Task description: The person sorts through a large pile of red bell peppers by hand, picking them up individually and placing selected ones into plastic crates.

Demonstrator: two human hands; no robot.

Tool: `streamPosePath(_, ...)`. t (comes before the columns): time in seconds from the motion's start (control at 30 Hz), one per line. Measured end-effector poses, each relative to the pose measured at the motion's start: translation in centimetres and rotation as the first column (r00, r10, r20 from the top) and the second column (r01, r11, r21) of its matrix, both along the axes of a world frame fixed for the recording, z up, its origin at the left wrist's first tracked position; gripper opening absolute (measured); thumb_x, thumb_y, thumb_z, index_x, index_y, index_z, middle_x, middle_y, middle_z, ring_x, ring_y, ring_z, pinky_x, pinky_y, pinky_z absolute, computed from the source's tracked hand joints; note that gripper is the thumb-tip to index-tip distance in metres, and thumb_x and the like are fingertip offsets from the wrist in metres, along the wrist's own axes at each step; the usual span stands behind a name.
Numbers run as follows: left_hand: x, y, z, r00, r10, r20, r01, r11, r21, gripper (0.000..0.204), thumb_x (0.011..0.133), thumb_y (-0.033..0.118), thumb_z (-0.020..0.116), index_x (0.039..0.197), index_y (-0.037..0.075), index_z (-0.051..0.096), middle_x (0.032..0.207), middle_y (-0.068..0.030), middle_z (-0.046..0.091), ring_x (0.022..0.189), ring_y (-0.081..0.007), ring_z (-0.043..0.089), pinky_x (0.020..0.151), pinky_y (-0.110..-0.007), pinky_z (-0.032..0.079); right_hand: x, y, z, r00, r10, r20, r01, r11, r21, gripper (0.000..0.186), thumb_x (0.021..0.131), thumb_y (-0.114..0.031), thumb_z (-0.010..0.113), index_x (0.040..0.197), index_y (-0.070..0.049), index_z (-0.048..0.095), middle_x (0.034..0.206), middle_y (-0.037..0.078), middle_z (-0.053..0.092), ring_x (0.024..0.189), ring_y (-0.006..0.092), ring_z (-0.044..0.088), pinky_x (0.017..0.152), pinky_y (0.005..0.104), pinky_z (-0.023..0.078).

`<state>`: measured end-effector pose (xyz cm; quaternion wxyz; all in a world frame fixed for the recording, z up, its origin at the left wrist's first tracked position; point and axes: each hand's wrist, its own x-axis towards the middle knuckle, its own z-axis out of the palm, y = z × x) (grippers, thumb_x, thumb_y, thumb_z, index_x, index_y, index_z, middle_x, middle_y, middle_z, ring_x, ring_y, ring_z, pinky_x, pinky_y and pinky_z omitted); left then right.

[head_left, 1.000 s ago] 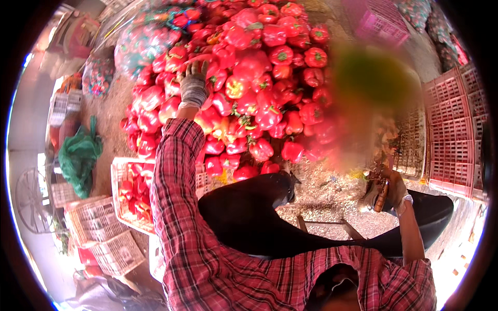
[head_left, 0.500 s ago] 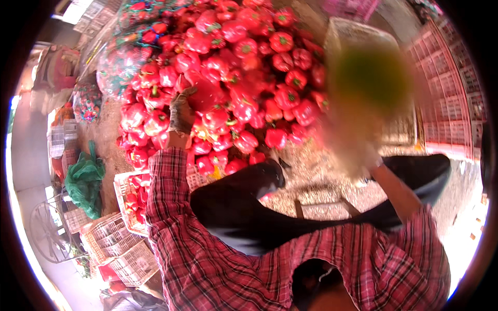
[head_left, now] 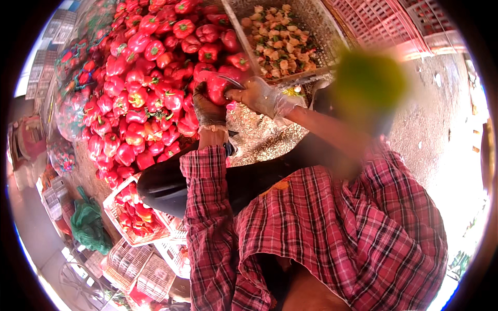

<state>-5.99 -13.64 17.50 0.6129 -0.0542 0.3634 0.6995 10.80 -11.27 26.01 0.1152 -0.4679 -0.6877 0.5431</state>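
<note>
A red bell pepper [head_left: 213,85] is in my left hand [head_left: 208,110], which wears a dirty, thin glove and has its fingers wrapped round the pepper's lower left side. From the right, my gloved right hand [head_left: 262,97] comes up to the same pepper, closed on a small knife. Its thin, curved blade [head_left: 230,80] lies against the pepper's upper right side; the handle is hidden in my fingers. Just beyond my hands spreads a large heap of red bell peppers [head_left: 137,83].
A crate [head_left: 244,44] at the far right holds pale, cut-out pepper cores. Red lattice crates [head_left: 378,23] stand behind it. To the left are a crate of red pepper pieces [head_left: 136,241], filled net bags [head_left: 72,111] and a green net [head_left: 89,223]. A yellow-green blur covers part of the right side.
My right hand has come from a blur near the crate to the pepper in my left hand. The view has swung, so the heap sits further left and the cores in the crate show.
</note>
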Motion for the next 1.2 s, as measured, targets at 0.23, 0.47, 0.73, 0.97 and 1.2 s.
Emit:
streamPosePath(0.23, 3.8, 2.1, -4.9, 0.996, -0.045, -0.075, 0.046, 0.999, 0.009, 0.037, 0.085, 0.025, 0.041, 0.107, 0.001, 0.059, 0.106, -0.0132, 0.064, 0.098, -0.0298, 0.060, 0.088, -0.043, 0.049, 2.7, -0.5, -3.0, 0.898, -0.303, -0.319, 0.296, 0.952, -0.073, 0.025, 0.084, -0.026, 0.063, 0.094, -0.004, 0.066, 0.062, 0.002, 0.050, 0.061, 0.0097, 0.041, 0.054, 0.0337, 0.040)
streamPosePath(0.47, 3.0, 3.7, -6.5, 0.985, -0.147, 0.094, 0.146, 0.989, 0.019, 0.036, 0.089, 0.027, 0.040, 0.108, 0.004, 0.059, 0.106, -0.0121, 0.064, 0.098, -0.0292, 0.060, 0.089, -0.043, 0.048, 4.6, -0.5, -0.1, 0.964, -0.190, -0.184, 0.197, 0.980, 0.019, 0.022, 0.085, -0.025, 0.062, 0.096, -0.008, 0.068, 0.060, 0.004, 0.050, 0.056, 0.0093, 0.041, 0.053, 0.0311, 0.041)
streamPosePath(0.73, 4.4, 2.8, -8.5, 0.982, -0.185, -0.030, 0.185, 0.982, -0.024, 0.037, 0.088, 0.029, 0.041, 0.109, 0.005, 0.060, 0.108, -0.0112, 0.064, 0.098, -0.0281, 0.060, 0.088, -0.043, 0.048, 4.6, -1.5, -0.9, 0.957, -0.229, -0.180, 0.234, 0.972, 0.008, 0.030, 0.082, -0.032, 0.066, 0.093, -0.005, 0.070, 0.056, 0.010, 0.055, 0.051, 0.0137, 0.051, 0.051, 0.0325, 0.042)
streamPosePath(0.97, 5.6, 2.4, -9.8, 0.986, -0.093, 0.138, 0.114, 0.982, -0.152, 0.038, 0.088, 0.031, 0.041, 0.110, 0.005, 0.059, 0.109, -0.0109, 0.063, 0.098, -0.0280, 0.060, 0.088, -0.043, 0.048, 4.3, -2.6, -1.2, 0.942, -0.247, -0.226, 0.259, 0.966, 0.026, 0.029, 0.082, -0.032, 0.065, 0.092, -0.005, 0.070, 0.058, 0.013, 0.058, 0.052, 0.0172, 0.055, 0.052, 0.0339, 0.044)
streamPosePath(1.2, 5.7, -1.9, -11.0, 0.922, 0.221, 0.318, -0.086, 0.917, -0.389, 0.040, 0.088, 0.033, 0.041, 0.111, 0.006, 0.059, 0.110, -0.0106, 0.063, 0.098, -0.0278, 0.060, 0.087, -0.044, 0.048, 4.2, -8.6, -2.7, 0.742, -0.317, -0.591, 0.018, 0.890, -0.456, 0.020, 0.091, -0.003, 0.043, 0.107, 0.006, 0.051, 0.103, 0.018, 0.058, 0.099, 0.0254, 0.057, 0.076, 0.0382, 0.048)
